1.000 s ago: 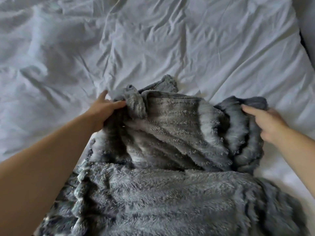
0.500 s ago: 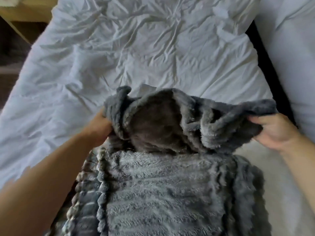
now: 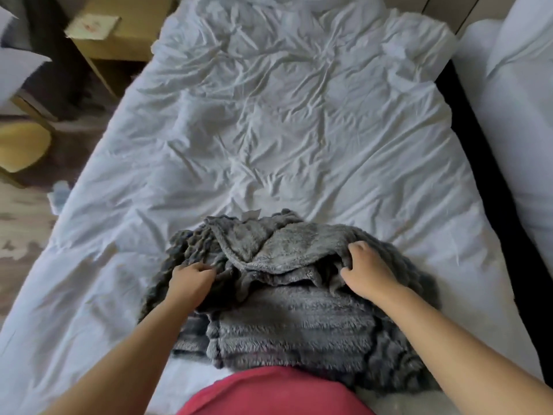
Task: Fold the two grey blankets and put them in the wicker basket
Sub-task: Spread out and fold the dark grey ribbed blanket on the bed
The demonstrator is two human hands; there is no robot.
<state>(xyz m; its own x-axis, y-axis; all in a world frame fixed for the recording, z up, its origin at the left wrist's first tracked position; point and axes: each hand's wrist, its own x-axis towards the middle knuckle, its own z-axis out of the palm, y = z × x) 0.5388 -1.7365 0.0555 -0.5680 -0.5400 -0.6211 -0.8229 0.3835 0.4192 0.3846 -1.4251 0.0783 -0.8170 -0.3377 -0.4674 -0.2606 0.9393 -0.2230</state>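
Note:
A grey fluffy ribbed blanket lies bunched at the near end of a white bed. Its far part is folded back over the near part in a crumpled flap. My left hand grips the flap's left edge with curled fingers. My right hand clutches the flap's right edge, thumb under the fabric. Whether this pile is one blanket or two I cannot tell. No wicker basket is in view.
A wooden bedside table with a card on it stands far left. A yellow chair seat is at the left edge. A second white bed lies on the right across a dark gap. My red top fills the bottom.
The view has pulled back and up, showing the whole bed. Both hands have brought the lifted far edge of the blanket down toward me onto the near part.

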